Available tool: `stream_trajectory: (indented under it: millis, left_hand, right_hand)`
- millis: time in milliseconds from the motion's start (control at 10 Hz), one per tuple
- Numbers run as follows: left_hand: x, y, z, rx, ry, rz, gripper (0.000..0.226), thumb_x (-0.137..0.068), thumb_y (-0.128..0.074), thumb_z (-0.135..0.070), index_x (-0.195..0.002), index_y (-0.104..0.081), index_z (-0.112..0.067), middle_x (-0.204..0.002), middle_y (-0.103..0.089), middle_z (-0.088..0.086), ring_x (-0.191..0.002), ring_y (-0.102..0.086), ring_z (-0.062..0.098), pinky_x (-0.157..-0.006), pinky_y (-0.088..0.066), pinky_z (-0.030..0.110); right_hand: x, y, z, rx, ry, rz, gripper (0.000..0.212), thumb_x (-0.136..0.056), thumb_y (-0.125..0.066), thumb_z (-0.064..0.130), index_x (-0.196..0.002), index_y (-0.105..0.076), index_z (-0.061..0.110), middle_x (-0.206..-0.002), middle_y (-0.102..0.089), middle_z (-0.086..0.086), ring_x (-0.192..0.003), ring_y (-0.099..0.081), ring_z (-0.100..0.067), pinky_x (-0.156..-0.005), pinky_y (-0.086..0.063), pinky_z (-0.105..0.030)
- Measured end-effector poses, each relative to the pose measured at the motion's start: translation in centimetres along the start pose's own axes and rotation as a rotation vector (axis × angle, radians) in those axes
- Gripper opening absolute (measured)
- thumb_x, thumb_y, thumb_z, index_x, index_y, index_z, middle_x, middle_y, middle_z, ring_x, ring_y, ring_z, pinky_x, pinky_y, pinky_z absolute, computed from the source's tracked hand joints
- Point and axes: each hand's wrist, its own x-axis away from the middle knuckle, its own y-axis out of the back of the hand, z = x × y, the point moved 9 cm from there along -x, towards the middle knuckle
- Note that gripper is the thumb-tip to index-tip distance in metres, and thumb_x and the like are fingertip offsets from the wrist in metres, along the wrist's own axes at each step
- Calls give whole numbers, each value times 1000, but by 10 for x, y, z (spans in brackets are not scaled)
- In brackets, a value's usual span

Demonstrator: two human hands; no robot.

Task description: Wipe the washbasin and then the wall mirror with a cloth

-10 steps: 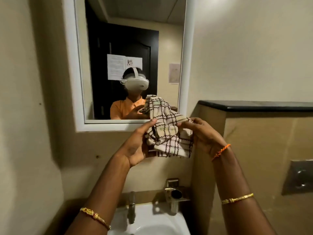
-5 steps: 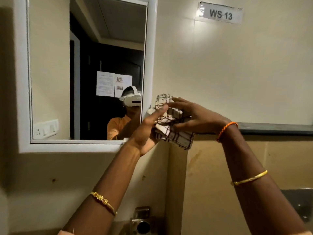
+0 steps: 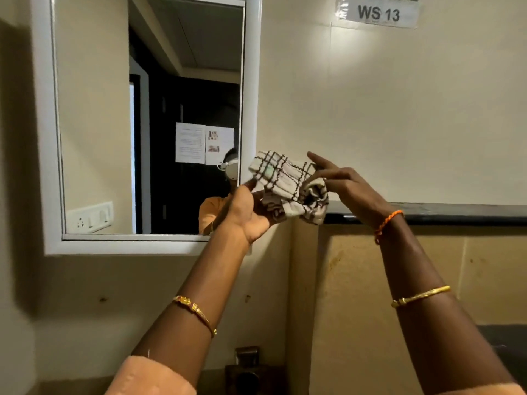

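A bunched checked cloth (image 3: 288, 186), cream with dark lines, is held up in front of the wall, just right of the mirror's lower right corner. My left hand (image 3: 248, 212) grips it from below and the left. My right hand (image 3: 342, 183) pinches its right side, with the upper fingers stretched out. The wall mirror (image 3: 114, 124) in its white frame fills the upper left and reflects a dark door with paper sheets. The washbasin is out of view.
A black ledge (image 3: 456, 213) tops the beige partition on the right. A sign reading WS 13 (image 3: 377, 12) hangs high on the wall. A metal fitting (image 3: 246, 369) shows at the bottom edge.
The view has lifted from the basin to the mirror and wall. Both hands carried the cloth up and to the right, bunching it more tightly.
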Motion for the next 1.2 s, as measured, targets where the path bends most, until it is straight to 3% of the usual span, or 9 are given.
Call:
stream_trajectory:
  millis: [100, 200, 300, 500, 600, 700, 800, 900, 1200]
  left_hand:
    - [-5, -24, -2, -25, 19, 64, 67, -85, -40, -65, -106, -66, -7, -99, -73, 16, -93, -66, 30, -89, -51, 47]
    - [-18, -43, -9, -107, -9, 45, 18, -89, -52, -25, -85, -61, -9, -77, -66, 7, -74, -61, 21, -72, -54, 33]
    - [-43, -54, -8, -64, -21, -9, 16, -84, -42, -5, -74, -54, -6, -75, -57, 10, -71, -57, 23, -67, -54, 34]
    - [-88, -55, 5, -765, -18, -234, 33, -80, -58, -11, -110, -54, 1, -91, -62, 11, -69, -63, 20, -49, -50, 21]
    - [-95, -34, -1, -1405, -65, -406, 65, -77, -69, -32, -133, -40, -14, -137, -37, 14, -125, -40, 32, -97, -41, 40]
    - [-106, -20, 15, -1412, -42, -247, 41, -82, -64, -36, -122, -58, -28, -140, -38, 10, -129, -35, 32, -111, -30, 44]
    - [-111, -9, 24, -1390, -21, -185, 44, -75, -57, -48, -116, -65, -35, -138, -51, 3, -126, -43, 28, -109, -35, 45]
    - [-110, -14, 31, -1415, -27, -100, 41, -88, -48, -36, -127, -58, -28, -143, -47, 7, -131, -41, 28, -112, -33, 42]
    - [-32, -37, -15, -1748, -657, -299, 31, -91, -40, -23, -107, -62, -10, -107, -65, 12, -97, -59, 29, -83, -46, 39]
  right_hand:
    - [-10, 18, -5, -10, -59, -44, 37, -83, -36, -11, -91, -69, 6, -152, -34, 2, -138, -31, -14, -111, -28, -34]
    - [-25, 42, -15, -260, -169, -148, 30, -76, -45, 16, -92, -70, 10, -132, -56, -12, -127, -48, -23, -102, -41, -40]
    - [-31, 63, -29, -439, -276, -208, 46, -77, -48, 38, -107, -68, 9, -120, -61, -14, -106, -59, -30, -80, -48, -41]
    - [-43, 89, -62, 113, -398, -188, 52, -81, -58, -10, -125, -59, 16, -127, -55, -19, -99, -56, -27, -88, -52, -35]
    - [-37, 74, -96, 488, -593, -26, 39, -89, -56, -1, -126, -56, 9, -95, -63, -12, -76, -63, -22, -61, -50, -19]
    - [-32, 67, -110, 569, -670, 8, 27, -91, -50, -1, -114, -64, 3, -78, -65, -11, -44, -58, -9, -43, -46, -14]
    - [-44, 74, -121, 678, -665, 1, 30, -77, -54, 15, -99, -73, 12, -91, -74, -7, -75, -68, -22, -88, -51, -37]
    - [-54, 74, -138, 805, -678, 43, 20, -70, -48, 16, -72, -68, 10, -83, -71, -10, -84, -66, -30, -98, -44, -55]
    - [-15, 62, -69, 724, -487, -620, 28, -85, -46, 15, -104, -68, 12, -119, -57, -17, -118, -42, -36, -100, -27, -46]
